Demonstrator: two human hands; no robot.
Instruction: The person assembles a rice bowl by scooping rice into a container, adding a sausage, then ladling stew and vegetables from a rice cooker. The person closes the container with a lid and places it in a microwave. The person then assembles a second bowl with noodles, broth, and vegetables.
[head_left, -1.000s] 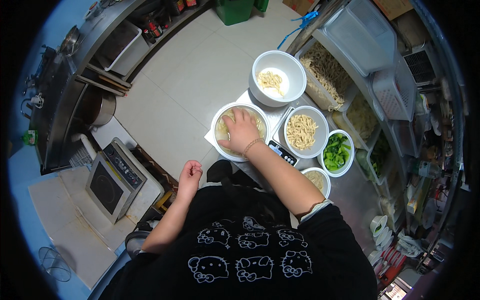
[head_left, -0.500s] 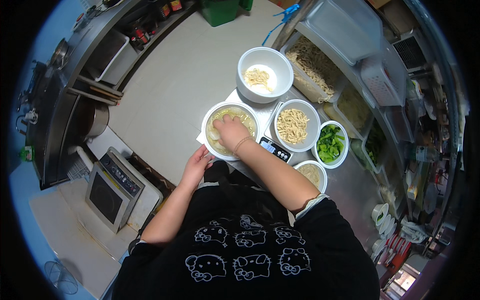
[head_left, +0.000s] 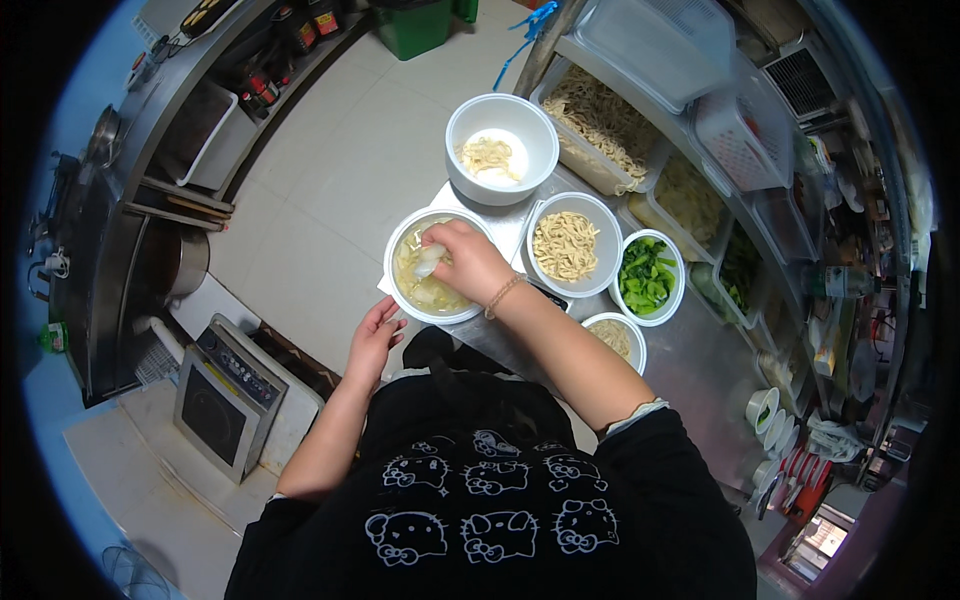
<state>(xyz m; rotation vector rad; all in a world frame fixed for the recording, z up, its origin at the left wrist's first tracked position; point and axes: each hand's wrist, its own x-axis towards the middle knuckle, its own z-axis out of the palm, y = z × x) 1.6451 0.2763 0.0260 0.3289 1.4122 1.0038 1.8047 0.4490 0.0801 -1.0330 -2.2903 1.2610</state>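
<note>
My right hand (head_left: 468, 262) is closed over a white bowl, pinching a pale, translucent vegetable piece (head_left: 430, 262); its exact kind I cannot make out. That white bowl (head_left: 390, 279) holds pale yellow-green shredded vegetables, wet-looking. My left hand (head_left: 373, 338) is just below the bowl's near-left rim, palm side up, fingers loosely apart and nothing in them. Behind stands a deep white tub (head_left: 460, 170) with some pale strips at its bottom. To the right, one bowl (head_left: 532, 255) holds beige strips, another (head_left: 681, 293) chopped green leaves, and a smaller one (head_left: 640, 352) pale shreds.
A digital scale (head_left: 552, 296) is partly hidden by my right forearm. Clear food containers (head_left: 620, 182) line the steel counter (head_left: 680, 380) on the right. An induction cooker (head_left: 222, 395) stands at left, and a green bin (head_left: 412, 30) on the far floor.
My right hand has risen from the vegetables in the bowl, and the pale piece now shows in its fingers. My left hand has slipped slightly down from the rim. The whole view has shifted a little.
</note>
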